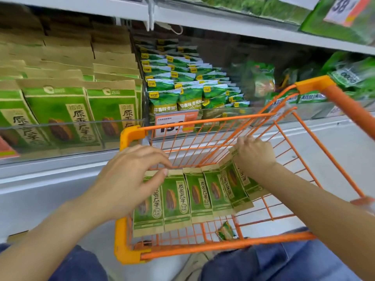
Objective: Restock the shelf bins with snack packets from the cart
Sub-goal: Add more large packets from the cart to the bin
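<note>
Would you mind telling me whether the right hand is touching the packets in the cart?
Touching: the head view shows the right hand curled round the end of the packet row.

Both hands reach into the orange cart (132, 134) at a row of snack packets (197, 191).

The left hand (129, 175) touches the row's left end; the right hand (253, 157) grips its right end by the cart's far wall. One small packet (226, 232) lies near the near edge. The shelf bin (60, 126) behind holds matching packets.
</note>
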